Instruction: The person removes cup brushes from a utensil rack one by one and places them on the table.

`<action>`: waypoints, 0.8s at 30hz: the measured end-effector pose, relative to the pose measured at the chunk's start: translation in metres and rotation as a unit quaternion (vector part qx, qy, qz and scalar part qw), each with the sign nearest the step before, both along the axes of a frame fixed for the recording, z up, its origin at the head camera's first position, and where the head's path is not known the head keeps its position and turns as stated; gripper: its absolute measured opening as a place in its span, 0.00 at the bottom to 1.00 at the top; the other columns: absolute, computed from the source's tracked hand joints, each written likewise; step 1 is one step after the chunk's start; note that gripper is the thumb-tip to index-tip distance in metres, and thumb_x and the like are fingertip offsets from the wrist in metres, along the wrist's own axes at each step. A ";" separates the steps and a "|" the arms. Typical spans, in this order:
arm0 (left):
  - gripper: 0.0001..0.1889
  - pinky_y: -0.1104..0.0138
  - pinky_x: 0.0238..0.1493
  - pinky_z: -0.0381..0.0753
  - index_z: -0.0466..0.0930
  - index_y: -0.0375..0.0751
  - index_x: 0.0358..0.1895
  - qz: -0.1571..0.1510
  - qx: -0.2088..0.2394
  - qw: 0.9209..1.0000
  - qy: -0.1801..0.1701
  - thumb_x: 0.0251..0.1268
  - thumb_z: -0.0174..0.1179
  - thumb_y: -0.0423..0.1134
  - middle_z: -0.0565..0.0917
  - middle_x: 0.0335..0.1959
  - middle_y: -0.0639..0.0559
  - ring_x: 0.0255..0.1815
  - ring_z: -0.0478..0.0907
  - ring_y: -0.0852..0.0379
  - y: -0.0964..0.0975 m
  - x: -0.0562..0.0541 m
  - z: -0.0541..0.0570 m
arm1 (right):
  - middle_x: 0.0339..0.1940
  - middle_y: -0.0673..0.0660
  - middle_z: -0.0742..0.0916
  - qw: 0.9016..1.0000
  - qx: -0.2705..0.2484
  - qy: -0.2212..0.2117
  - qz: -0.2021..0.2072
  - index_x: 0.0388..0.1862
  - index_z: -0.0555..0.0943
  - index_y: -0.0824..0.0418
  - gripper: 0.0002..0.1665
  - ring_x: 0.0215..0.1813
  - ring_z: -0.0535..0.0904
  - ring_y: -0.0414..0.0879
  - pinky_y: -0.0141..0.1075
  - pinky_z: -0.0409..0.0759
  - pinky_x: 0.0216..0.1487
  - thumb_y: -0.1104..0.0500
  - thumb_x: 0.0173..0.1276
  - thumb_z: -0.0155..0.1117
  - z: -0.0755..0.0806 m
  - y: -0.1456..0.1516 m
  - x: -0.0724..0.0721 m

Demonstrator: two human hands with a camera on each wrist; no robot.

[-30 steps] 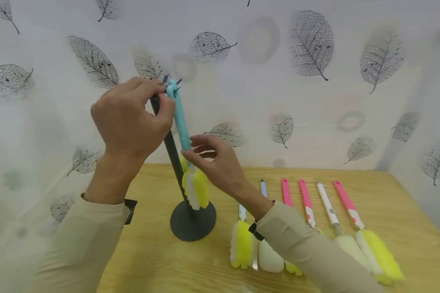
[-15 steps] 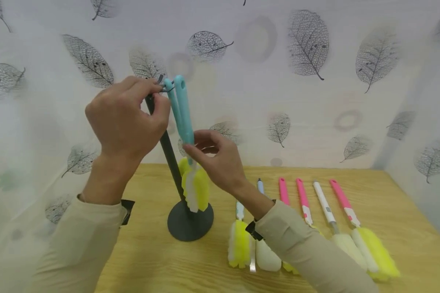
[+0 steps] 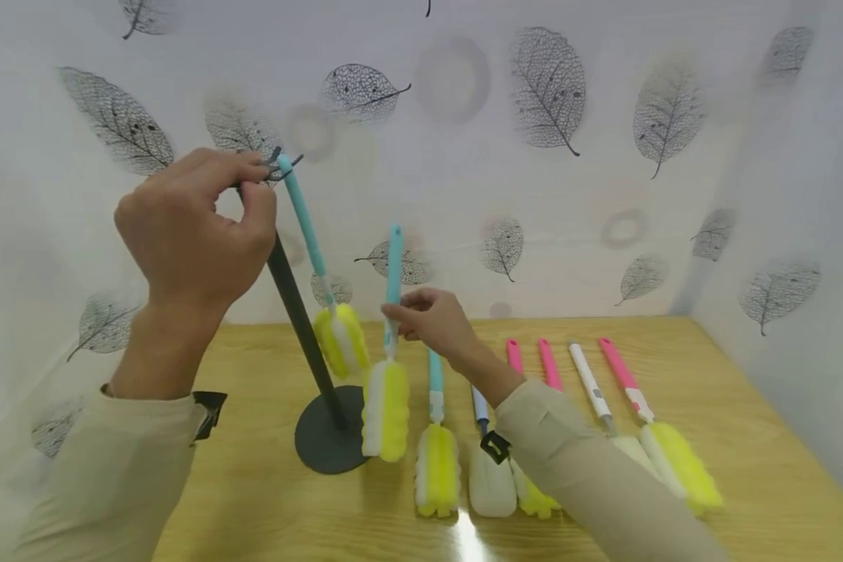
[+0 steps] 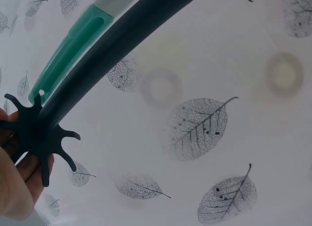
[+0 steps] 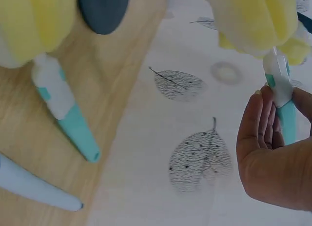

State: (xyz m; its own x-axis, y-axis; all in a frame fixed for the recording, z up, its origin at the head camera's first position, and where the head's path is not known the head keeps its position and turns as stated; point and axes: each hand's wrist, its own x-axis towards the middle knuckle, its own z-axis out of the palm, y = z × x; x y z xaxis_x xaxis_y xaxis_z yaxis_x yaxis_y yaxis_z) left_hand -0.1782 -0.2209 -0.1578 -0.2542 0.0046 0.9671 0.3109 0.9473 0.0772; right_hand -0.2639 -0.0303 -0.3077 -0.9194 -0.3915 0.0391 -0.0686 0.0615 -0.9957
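My left hand (image 3: 197,226) grips the top of a dark stand (image 3: 291,304), around its ring of curved hooks (image 4: 41,131). From one hook hangs a sponge bottle brush with a teal handle (image 3: 302,215), its yellow-and-white head beside the pole. To the right, my right hand (image 3: 439,320) pinches a second teal-handled bottle brush (image 3: 385,410) between thumb and fingers, low on the handle. This brush stands handle up, its head over the table and apart from the hanging one. In the right wrist view the held brush (image 5: 279,79) shows its white-and-teal neck at the fingertips.
On the wooden table (image 3: 253,468) lie more brushes in a row: a teal one (image 3: 437,468), a blue-handled one (image 3: 492,484), a white-handled one (image 3: 588,378) and several pink ones, including a rightmost brush (image 3: 681,464). A leaf-printed curtain (image 3: 449,172) hangs behind.
My right hand has moved its brush from beside the hooks down and right, away from the hanging brush. The left hand keeps its grip on the stand's top. The head view has turned right.
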 end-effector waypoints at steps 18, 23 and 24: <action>0.19 0.67 0.19 0.48 0.88 0.36 0.34 -0.007 0.002 1.000 0.012 0.59 0.45 0.39 0.88 0.36 0.49 0.15 0.72 0.45 -0.002 -0.001 -0.001 | 0.23 0.64 0.86 0.960 0.256 -0.085 0.077 0.24 0.81 0.71 0.15 0.27 0.85 0.53 0.40 0.83 0.31 0.59 0.57 0.70 -0.078 -0.010 -0.023; 0.20 0.66 0.20 0.48 0.88 0.35 0.34 -0.009 0.005 1.000 0.013 0.58 0.45 0.39 0.87 0.36 0.50 0.15 0.72 0.45 -0.001 -0.002 -0.003 | 0.22 0.65 0.85 0.945 0.306 -0.082 0.082 0.24 0.80 0.71 0.14 0.25 0.85 0.54 0.39 0.82 0.29 0.59 0.57 0.70 -0.085 -0.014 -0.023; 0.20 0.66 0.20 0.48 0.88 0.35 0.34 -0.009 0.006 1.000 0.015 0.58 0.45 0.39 0.87 0.36 0.50 0.15 0.71 0.45 -0.001 -0.002 -0.003 | 0.22 0.65 0.85 0.942 0.315 -0.080 0.084 0.24 0.80 0.71 0.15 0.25 0.85 0.53 0.39 0.82 0.28 0.59 0.58 0.70 -0.086 -0.016 -0.024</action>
